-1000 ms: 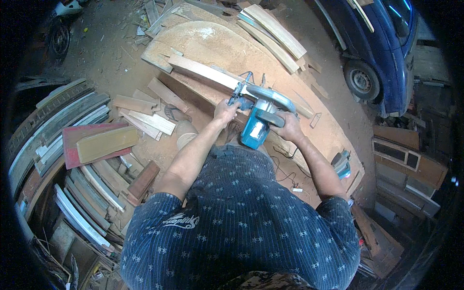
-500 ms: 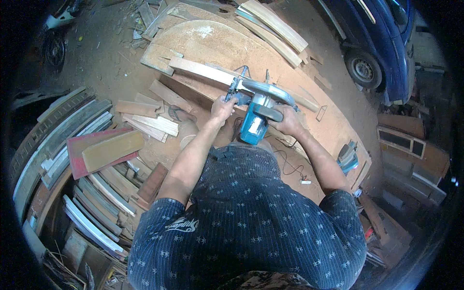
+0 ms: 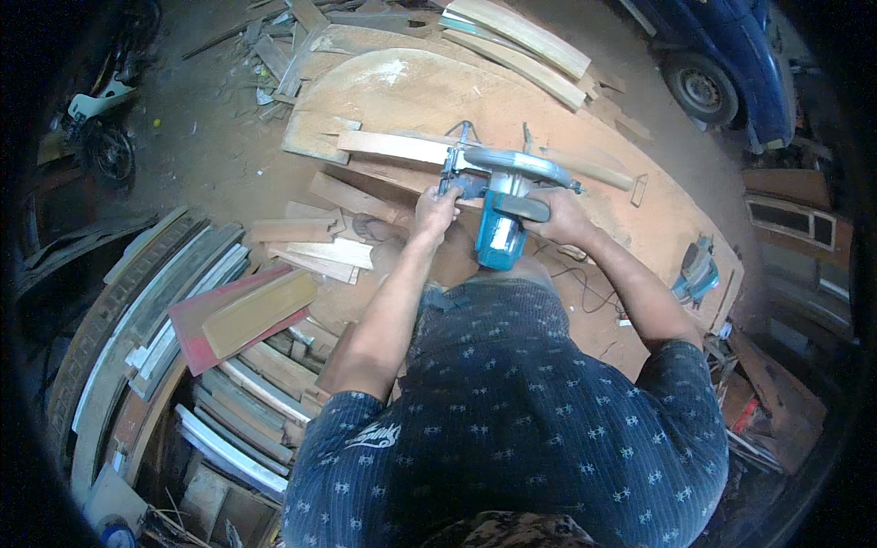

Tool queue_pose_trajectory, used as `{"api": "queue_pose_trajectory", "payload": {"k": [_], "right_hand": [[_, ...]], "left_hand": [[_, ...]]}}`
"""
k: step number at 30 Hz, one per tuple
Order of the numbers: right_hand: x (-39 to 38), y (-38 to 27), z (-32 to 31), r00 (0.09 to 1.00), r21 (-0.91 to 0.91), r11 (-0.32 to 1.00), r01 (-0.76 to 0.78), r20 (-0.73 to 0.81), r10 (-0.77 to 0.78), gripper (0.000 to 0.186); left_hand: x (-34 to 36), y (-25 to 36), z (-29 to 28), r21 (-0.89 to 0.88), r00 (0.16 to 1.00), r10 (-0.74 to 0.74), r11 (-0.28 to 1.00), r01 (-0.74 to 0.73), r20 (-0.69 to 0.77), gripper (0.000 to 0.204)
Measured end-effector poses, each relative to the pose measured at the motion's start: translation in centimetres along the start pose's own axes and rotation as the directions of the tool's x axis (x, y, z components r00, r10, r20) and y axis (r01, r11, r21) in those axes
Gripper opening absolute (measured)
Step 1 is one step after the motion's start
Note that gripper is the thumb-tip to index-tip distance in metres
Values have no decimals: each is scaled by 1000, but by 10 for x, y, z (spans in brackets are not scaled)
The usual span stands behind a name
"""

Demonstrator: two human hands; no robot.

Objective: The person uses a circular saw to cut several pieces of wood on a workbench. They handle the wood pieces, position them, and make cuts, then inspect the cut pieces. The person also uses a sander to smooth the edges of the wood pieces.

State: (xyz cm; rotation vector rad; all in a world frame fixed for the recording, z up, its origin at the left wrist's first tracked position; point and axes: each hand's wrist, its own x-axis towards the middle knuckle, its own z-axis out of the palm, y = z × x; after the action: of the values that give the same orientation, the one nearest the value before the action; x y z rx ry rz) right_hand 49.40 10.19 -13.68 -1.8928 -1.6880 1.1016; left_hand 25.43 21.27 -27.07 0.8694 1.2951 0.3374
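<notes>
A teal circular saw with a grey metal blade guard lies over a long, narrow pale wooden board on the workbench. My right hand is wrapped round the saw's dark rear handle. At the saw's front left, my left hand is closed on the metal edge of its base, the fingers partly hidden. The board's free end sticks out to the left of the saw. The guard and base hide the blade and the cut.
A second teal power tool lies at the bench's right end. Pale planks are stacked at its far edge. Wood offcuts lie on the floor left of me, beside stacked boards. A blue vehicle stands at far right.
The whole view has shifted, so the scene sits farther right in it. The saw appears slightly farther left along the board. Both hands keep their hold.
</notes>
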Motion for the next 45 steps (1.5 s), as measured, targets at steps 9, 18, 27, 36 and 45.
{"api": "queue_pose_trajectory", "payload": {"k": [9, 18, 27, 36, 45], "right_hand": [[11, -19, 7, 1000, 8, 1000, 2, -3, -2, 24], [20, -40, 16, 1000, 0, 1000, 20, -11, -20, 27], [34, -60, 24, 999, -13, 999, 36, -10, -36, 27], [46, -74, 37, 997, -6, 997, 77, -13, -77, 27], [58, -89, 45, 996, -12, 996, 90, -11, -90, 25]], "left_hand": [[1, 6, -20, 18, 999, 1, 1000, -1, -32, 30], [0, 14, -39, 46, 998, 6, 999, -3, -69, 32], [-3, 21, -62, -18, 997, 26, 999, -27, -75, 31], [1, 25, -90, -49, 999, 51, 997, -51, -7, 28], [14, 20, -109, -6, 997, 45, 999, -46, -55, 32]]}}
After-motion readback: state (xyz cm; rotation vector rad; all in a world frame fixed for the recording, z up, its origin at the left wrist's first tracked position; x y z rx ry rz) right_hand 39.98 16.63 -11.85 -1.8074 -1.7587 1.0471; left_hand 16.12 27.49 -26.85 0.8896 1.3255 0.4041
